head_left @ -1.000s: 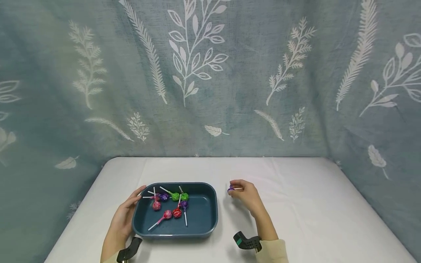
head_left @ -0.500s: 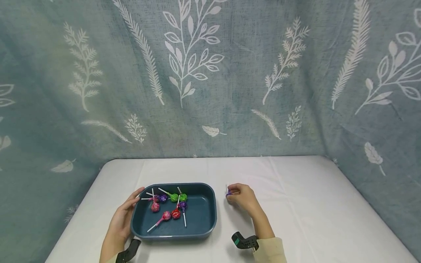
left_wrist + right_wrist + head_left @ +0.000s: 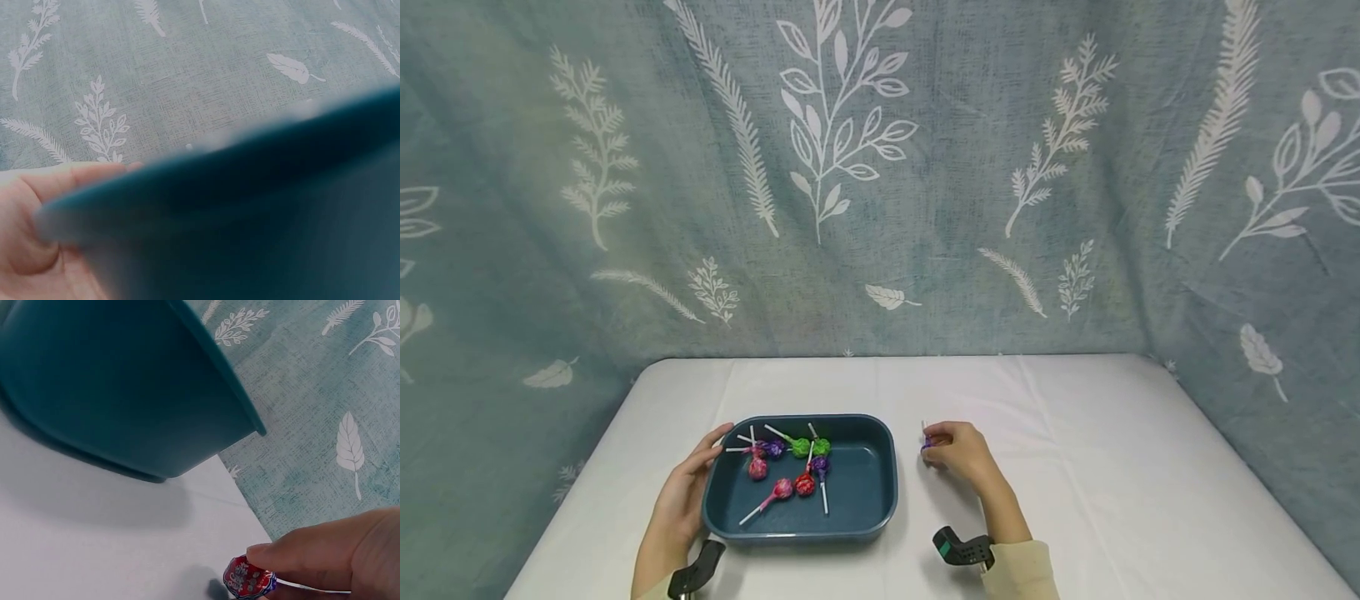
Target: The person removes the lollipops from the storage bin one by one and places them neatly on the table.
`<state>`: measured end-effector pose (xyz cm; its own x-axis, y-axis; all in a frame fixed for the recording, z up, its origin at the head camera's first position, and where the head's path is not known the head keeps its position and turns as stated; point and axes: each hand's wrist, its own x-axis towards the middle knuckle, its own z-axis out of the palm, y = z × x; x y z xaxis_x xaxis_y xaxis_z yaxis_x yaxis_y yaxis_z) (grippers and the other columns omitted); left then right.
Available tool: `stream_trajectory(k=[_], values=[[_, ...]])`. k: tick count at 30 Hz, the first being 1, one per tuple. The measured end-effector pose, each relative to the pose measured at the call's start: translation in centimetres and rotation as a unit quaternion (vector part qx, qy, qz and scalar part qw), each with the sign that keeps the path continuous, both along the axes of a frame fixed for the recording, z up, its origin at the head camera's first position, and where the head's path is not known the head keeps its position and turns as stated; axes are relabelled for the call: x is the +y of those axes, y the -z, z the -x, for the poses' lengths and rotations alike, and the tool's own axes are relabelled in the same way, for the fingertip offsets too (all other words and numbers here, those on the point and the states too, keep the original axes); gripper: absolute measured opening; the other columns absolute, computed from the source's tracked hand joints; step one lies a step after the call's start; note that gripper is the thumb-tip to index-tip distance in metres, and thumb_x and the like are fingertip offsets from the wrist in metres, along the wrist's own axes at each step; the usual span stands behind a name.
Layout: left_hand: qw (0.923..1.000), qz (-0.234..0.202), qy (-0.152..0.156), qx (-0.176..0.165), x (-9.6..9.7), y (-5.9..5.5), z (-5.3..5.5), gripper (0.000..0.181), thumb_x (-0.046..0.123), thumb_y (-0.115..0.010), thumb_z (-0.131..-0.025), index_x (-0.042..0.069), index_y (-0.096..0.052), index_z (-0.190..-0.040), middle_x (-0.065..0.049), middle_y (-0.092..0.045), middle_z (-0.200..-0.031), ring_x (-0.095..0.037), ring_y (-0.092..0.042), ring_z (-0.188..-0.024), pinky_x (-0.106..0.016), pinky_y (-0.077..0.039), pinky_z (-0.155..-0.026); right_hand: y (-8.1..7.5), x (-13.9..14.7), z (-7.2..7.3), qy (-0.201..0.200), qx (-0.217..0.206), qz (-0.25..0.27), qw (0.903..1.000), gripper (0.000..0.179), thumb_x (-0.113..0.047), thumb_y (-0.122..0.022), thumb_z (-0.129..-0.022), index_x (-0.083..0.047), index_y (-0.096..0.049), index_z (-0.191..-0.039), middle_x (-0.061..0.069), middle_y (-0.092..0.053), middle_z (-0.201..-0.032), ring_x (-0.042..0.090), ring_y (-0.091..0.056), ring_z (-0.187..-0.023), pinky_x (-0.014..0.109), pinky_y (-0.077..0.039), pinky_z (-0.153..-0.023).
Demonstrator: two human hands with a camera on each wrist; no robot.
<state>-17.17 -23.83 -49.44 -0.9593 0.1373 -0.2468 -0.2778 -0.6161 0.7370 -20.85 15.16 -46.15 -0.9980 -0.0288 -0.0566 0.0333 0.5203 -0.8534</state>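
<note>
A dark blue plastic tray (image 3: pixel 861 492) stands on the white table, with several wrapped lollipops in its left half. Among them are a green lollipop (image 3: pixel 801 448), a purple lollipop (image 3: pixel 820 466), a red lollipop (image 3: pixel 805 484) and a pink lollipop (image 3: pixel 783 488). My left hand (image 3: pixel 679 500) rests along the tray's left side, fairly straight fingers touching the rim. Right of the tray, my right hand (image 3: pixel 961 450) pinches a lollipop (image 3: pixel 247 578) between thumb and fingers. Its wrapper shows red and purple in the right wrist view; a white stick points up in the head view.
White cloth (image 3: pixel 1120 467) covers the table to the right of my right hand. A grey-green curtain (image 3: pixel 880 208) with white leaf prints hangs behind the table's far edge. Black wrist bands (image 3: pixel 962 547) sit at both sleeves.
My right hand, still pinching the lollipop, has come slightly lower and turned it a little. My left hand and the tray stay as they were; the head view shifts slightly.
</note>
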Motion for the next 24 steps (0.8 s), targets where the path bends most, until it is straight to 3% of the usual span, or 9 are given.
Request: stream_trajectory(k=[12,24], values=[[0.9999,0.003,0.008,0.005,0.06,-0.75,-0.07,0.032,0.019,-0.042,-0.103,0.026,-0.057,-0.130,0.003,-0.058,-0.126,-0.016,-0.053,-0.119,-0.036,-0.038,-0.103,0.33,-0.24,0.06,0.002,-0.006,-0.021,0.9998,0.029,0.002,-0.072,-0.077,0.005,-0.069,-0.106,0.011,-0.069,-0.090,0.016,-0.062,-0.070,0.032,-0.054,-0.064],[1.0000,-0.005,0.005,0.002,-0.18,0.06,0.18,0.032,0.018,-0.040,-0.104,0.027,-0.058,-0.128,0.003,-0.061,-0.122,-0.016,-0.056,-0.115,-0.035,-0.043,-0.099,-0.58,-0.13,-0.04,0.008,-0.013,-0.031,0.9994,0.032,0.000,-0.071,-0.079,0.005,-0.067,-0.111,0.007,-0.068,-0.079,0.020,-0.065,-0.069,0.033,-0.052,-0.063]])
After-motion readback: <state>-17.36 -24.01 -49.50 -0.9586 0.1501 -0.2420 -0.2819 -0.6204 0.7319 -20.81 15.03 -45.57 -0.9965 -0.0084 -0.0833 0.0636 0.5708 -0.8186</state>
